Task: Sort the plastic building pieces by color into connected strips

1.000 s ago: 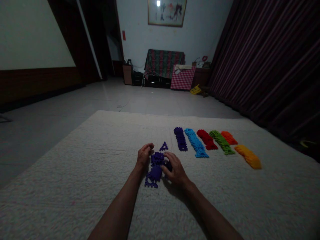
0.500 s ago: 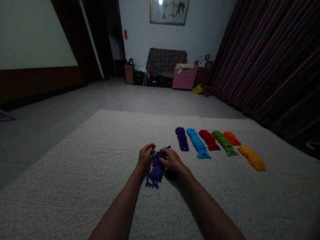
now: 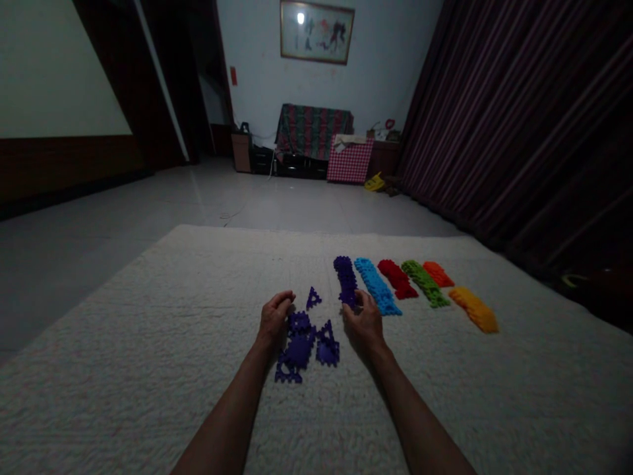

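Loose purple plastic pieces [image 3: 302,343] lie in a small pile on the white rug [image 3: 148,343] between my hands. My left hand [image 3: 273,319] rests at the pile's left edge with its fingers curled, touching the nearest pieces. A single purple triangle [image 3: 313,298] lies just beyond the pile. My right hand [image 3: 364,322] is to the right, its fingertips pinched on a purple piece at the near end of the purple row [image 3: 345,276].
Right of the purple row lie a blue row [image 3: 376,287], a red row [image 3: 395,278], a green row [image 3: 424,284], an orange row [image 3: 438,273] and a yellow-orange row [image 3: 475,309]. Dark curtains [image 3: 519,132] hang on the right. Grey floor and covered furniture [image 3: 314,135] lie beyond the rug.
My right hand left the pile and moved right and forward to the near end of the purple row with a piece. The left hand stayed by the pile.
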The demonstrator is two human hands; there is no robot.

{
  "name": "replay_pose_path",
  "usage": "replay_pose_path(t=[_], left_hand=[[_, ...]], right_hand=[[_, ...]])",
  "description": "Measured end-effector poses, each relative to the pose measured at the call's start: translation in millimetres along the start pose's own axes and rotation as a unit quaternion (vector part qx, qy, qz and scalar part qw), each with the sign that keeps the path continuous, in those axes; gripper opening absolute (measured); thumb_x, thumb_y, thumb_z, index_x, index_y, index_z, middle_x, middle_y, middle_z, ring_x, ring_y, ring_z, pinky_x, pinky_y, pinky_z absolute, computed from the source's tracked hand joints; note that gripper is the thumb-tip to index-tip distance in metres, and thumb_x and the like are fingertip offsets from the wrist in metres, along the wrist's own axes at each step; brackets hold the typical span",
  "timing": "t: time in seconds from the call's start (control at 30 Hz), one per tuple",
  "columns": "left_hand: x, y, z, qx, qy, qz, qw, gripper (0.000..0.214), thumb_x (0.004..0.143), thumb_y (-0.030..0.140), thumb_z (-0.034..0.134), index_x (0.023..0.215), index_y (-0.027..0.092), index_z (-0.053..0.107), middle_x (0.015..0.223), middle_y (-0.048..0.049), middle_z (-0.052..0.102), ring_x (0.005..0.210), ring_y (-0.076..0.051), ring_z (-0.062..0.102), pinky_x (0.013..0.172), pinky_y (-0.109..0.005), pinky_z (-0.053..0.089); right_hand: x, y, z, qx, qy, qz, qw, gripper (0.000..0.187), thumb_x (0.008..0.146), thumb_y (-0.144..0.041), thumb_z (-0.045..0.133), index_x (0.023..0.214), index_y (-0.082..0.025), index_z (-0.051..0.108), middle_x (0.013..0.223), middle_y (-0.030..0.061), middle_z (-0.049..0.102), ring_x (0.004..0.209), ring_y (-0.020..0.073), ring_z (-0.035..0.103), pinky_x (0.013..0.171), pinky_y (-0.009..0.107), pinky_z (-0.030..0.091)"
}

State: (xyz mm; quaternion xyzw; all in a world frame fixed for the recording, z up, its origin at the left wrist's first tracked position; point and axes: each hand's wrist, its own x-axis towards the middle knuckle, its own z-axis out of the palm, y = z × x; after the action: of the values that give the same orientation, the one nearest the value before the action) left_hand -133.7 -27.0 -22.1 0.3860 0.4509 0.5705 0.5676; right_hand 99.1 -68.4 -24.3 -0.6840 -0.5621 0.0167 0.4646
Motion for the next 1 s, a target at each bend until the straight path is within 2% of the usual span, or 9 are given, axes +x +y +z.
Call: replay_pose_path(t=[0.1, 0.3, 0.5, 0.77, 1.0], left_hand=[[-1, 1, 0.5, -0.001, 0.003, -0.008, 1.000, 0.037, 0.061, 0.034, 0.075, 0.093, 0.016, 0.074, 0.101, -0.0114, 0.073, 0.090, -0.020, 0.066, 0.082, -0.033, 0.049], [0, 1, 0.4, 0.002, 0.004, 0.001, 1.000, 0.040, 0.058, 0.036, 0.076, 0.093, 0.015, 0.074, 0.100, -0.0127, 0.074, 0.090, -0.022, 0.067, 0.084, -0.036, 0.050], [1, 2, -1.2, 0.016, -0.005, 0.005, 1.000, 0.039, 0.057, 0.035, 0.076, 0.091, 0.015, 0.074, 0.100, -0.0131, 0.074, 0.097, -0.025, 0.066, 0.088, -0.038, 0.050], [-2, 5, 1.0, 0.022, -0.003, 0.007, 1.000, 0.039, 0.059, 0.035, 0.074, 0.092, 0.014, 0.074, 0.099, -0.0127, 0.074, 0.094, -0.024, 0.067, 0.086, -0.037, 0.050], [0, 2, -0.1, 0.005, -0.005, -0.003, 1.000, 0.038, 0.059, 0.033, 0.075, 0.093, 0.015, 0.074, 0.100, -0.0120, 0.074, 0.093, -0.022, 0.066, 0.086, -0.036, 0.049]], right_hand=[[1, 5, 2, -0.051, 0.029, -0.007, 0.998, 0.045, 0.079, -0.037, 0.058, 0.118, -0.013, 0.058, 0.110, 0.0155, 0.062, 0.103, 0.0278, 0.057, 0.093, 0.044, 0.047], [2, 2, 5, -0.102, 0.044, 0.009, 0.994, 0.042, 0.081, -0.037, 0.057, 0.117, -0.014, 0.056, 0.110, 0.0155, 0.059, 0.103, 0.0280, 0.055, 0.090, 0.041, 0.047], [2, 6, 10, -0.139, 0.057, -0.003, 0.989, 0.043, 0.083, -0.039, 0.058, 0.118, -0.015, 0.055, 0.110, 0.0144, 0.058, 0.104, 0.0278, 0.054, 0.091, 0.040, 0.046], [5, 2, 11, -0.160, 0.050, 0.032, 0.985, 0.045, 0.082, -0.043, 0.060, 0.118, -0.016, 0.054, 0.109, 0.0137, 0.057, 0.098, 0.0269, 0.057, 0.084, 0.037, 0.048], [4, 5, 14, -0.167, 0.053, 0.014, 0.984, 0.049, 0.080, -0.042, 0.062, 0.119, -0.015, 0.053, 0.110, 0.0158, 0.056, 0.101, 0.0291, 0.056, 0.086, 0.041, 0.047]])
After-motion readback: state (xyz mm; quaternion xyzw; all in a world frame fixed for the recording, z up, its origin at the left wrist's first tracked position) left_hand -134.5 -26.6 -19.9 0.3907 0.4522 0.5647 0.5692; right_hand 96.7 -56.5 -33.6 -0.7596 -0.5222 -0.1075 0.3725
